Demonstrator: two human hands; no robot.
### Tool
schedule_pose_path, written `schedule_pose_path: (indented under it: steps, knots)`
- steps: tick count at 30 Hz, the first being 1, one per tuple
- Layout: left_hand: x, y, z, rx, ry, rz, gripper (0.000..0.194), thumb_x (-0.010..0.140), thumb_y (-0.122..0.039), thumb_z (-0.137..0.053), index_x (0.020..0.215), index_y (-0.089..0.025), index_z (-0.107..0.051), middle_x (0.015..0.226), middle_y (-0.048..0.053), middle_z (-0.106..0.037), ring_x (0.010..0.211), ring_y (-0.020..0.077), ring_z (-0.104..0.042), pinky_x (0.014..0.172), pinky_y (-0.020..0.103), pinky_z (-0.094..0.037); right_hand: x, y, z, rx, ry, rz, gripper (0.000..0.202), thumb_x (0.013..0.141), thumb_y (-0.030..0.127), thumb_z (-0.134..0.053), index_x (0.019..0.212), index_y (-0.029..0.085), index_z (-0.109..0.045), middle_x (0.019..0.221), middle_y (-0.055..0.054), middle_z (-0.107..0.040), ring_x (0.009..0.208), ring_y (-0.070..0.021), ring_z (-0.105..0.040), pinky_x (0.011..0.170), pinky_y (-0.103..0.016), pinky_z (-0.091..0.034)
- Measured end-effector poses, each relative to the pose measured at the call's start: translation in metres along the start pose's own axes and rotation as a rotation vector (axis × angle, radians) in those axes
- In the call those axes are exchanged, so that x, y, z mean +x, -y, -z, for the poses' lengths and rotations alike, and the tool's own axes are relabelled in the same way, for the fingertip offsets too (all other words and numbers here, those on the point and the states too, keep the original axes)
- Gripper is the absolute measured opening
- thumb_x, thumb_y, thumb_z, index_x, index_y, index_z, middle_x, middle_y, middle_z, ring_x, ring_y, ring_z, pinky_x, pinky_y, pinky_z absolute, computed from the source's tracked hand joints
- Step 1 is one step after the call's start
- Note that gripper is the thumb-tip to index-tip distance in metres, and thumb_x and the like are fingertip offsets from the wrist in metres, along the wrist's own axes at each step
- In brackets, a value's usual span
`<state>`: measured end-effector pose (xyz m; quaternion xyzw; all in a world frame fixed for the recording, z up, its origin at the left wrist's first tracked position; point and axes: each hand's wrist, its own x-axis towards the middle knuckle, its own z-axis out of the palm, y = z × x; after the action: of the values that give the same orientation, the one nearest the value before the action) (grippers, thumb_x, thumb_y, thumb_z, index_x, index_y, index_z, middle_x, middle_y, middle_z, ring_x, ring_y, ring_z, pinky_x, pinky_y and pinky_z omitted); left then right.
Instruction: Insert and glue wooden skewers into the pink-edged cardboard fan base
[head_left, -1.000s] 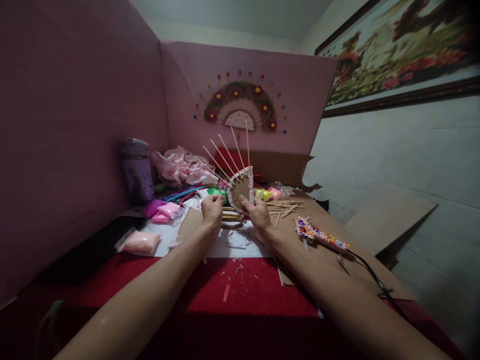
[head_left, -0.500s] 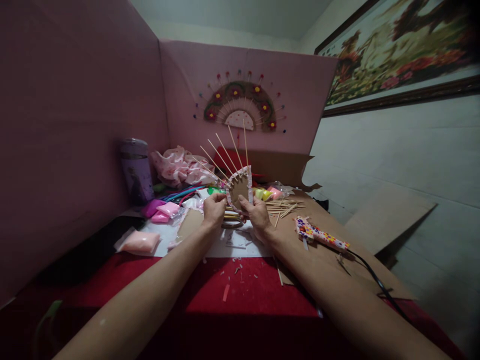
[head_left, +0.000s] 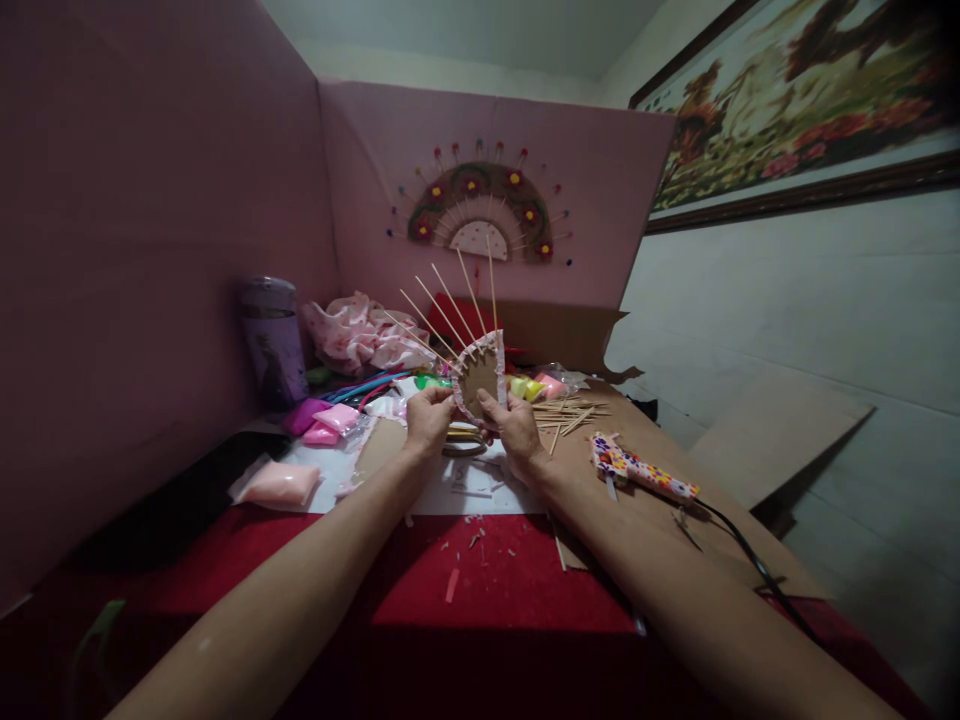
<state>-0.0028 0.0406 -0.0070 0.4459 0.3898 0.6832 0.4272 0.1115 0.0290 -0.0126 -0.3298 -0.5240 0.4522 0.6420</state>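
Observation:
A small half-circle of cardboard (head_left: 477, 383), edged with pale pink-white cloth, is held up over the table with its brown side toward me. Several thin wooden sticks (head_left: 448, 312) fan out from its curved edge, up and to the left. My right hand (head_left: 517, 425) grips its lower right corner, thumb on the brown face, other fingers mostly behind. At its left edge my left hand (head_left: 429, 420) is closed in a pinch, fingertips against the rim. Below the hands, a roundish brown-gold object (head_left: 465, 447) is partly covered.
Loose wooden sticks (head_left: 574, 412) and a flower-patterned glue gun (head_left: 641, 470) with a black cord lie on cardboard at right. Bagged pink clay (head_left: 281, 483), another cloth-edged cardboard piece (head_left: 381, 448) and a purple tumbler (head_left: 274, 345) are at left. A decorated fan (head_left: 480, 205) hangs on the pink back panel.
The cardboard half-circle and its sticks have shifted and tilted very slightly, the upper stick tips rising a little. Both hands keep nearly the same place and grip.

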Motion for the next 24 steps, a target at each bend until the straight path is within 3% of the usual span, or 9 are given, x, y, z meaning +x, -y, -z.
schedule_pose_path:
  steps: [4, 8, 12, 18, 24]
  knots:
    - [0.0, -0.002, 0.0, -0.084, -0.001, 0.032, 0.011, 0.06, -0.023, -0.06, 0.068, -0.016, -0.061, 0.055, -0.002, -0.058, 0.046, 0.0113, -0.052, 0.047, 0.023, -0.043, 0.0, 0.0, 0.0, 0.04, 0.012, -0.033, 0.035, 0.065, 0.047, -0.071, 0.078, 0.018, -0.057, 0.053, 0.006, -0.054, 0.038, -0.0065, -0.041, 0.035, -0.019, -0.033]
    - [-0.006, -0.006, -0.002, -0.187, 0.194, 0.149, 0.025, 0.065, -0.039, -0.067, 0.072, -0.017, -0.058, 0.056, -0.002, -0.059, 0.046, 0.0128, -0.055, 0.048, 0.026, -0.045, 0.0, 0.0, 0.001, 0.083, 0.049, -0.089, 0.037, 0.063, 0.048, -0.073, 0.079, 0.018, -0.057, 0.057, 0.004, -0.058, 0.039, -0.007, -0.044, 0.036, -0.02, -0.033]
    - [-0.011, -0.008, -0.005, -0.23, 0.353, 0.197, 0.03, 0.058, -0.037, -0.076, 0.067, -0.016, -0.056, 0.05, -0.002, -0.056, 0.044, 0.0135, -0.054, 0.046, 0.026, -0.044, 0.0, -0.002, 0.0, 0.112, 0.124, -0.107, 0.039, 0.062, 0.049, -0.075, 0.076, 0.017, -0.057, 0.055, 0.005, -0.056, 0.04, -0.0069, -0.042, 0.035, -0.02, -0.031]
    - [-0.009, -0.01, -0.006, -0.314, 0.224, 0.181, 0.026, 0.059, -0.031, -0.076, 0.067, -0.015, -0.057, 0.051, 0.0, -0.058, 0.05, 0.0138, -0.057, 0.049, 0.024, -0.045, 0.001, -0.003, 0.0, -0.016, 0.132, -0.094, 0.045, 0.055, 0.054, -0.077, 0.072, 0.017, -0.057, 0.056, 0.004, -0.055, 0.044, -0.0082, -0.044, 0.037, -0.02, -0.03]
    - [-0.001, -0.005, -0.004, -0.347, 0.115, 0.173, 0.02, 0.066, -0.029, -0.069, 0.077, -0.015, -0.059, 0.058, 0.001, -0.063, 0.06, 0.0174, -0.064, 0.056, 0.028, -0.052, 0.007, -0.007, 0.008, -0.195, -0.012, 0.068, 0.046, 0.072, 0.062, -0.056, 0.056, 0.02, -0.05, 0.051, 0.005, -0.045, 0.043, -0.0096, -0.04, 0.04, -0.023, -0.032]
